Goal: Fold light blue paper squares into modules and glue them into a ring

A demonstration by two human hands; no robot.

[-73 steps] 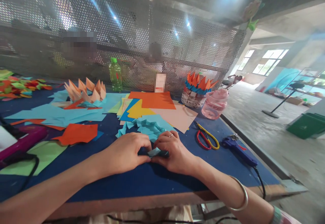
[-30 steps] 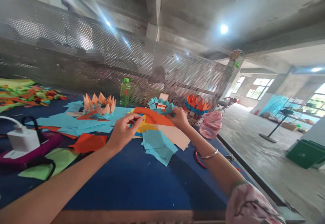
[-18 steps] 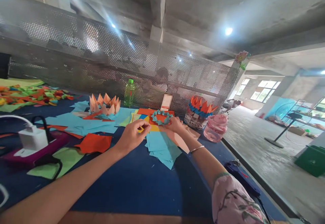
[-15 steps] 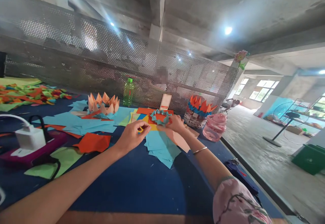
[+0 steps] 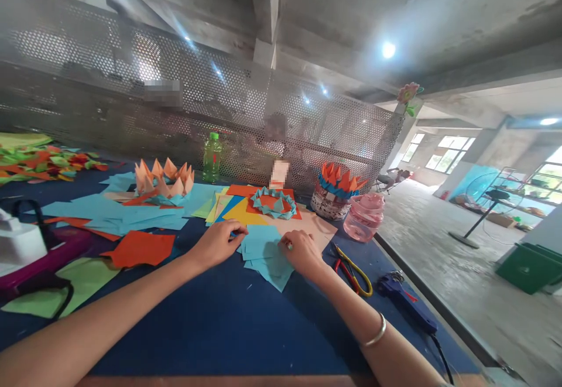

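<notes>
Loose light-blue paper sheets (image 5: 267, 261) lie fanned on the table between my hands. At their upper left edge is my left hand (image 5: 222, 239), thumb and fingers pinched together; what they hold, if anything, is hidden. My right hand (image 5: 304, 252) rests on the right side of the sheets with curled fingers, and I cannot make out what is under its fingertips. Just beyond them a ring of folded blue paper points (image 5: 287, 211) lies on orange paper. A peach folded-paper crown (image 5: 164, 179) stands farther left.
To the right are a paper-topped basket (image 5: 329, 205), a pink jar (image 5: 363, 218), a hand tool with red and yellow handles (image 5: 362, 284) and a blue glue gun (image 5: 408, 305). A green-capped bottle (image 5: 212, 158) stands by the mesh panel. A charger (image 5: 17, 240) is at the left.
My right hand has left the folded blue ring and come back toward me onto the blue sheets. The whole ring and the red-and-yellow-handled tool now show. My left hand stays pinched, slightly lower.
</notes>
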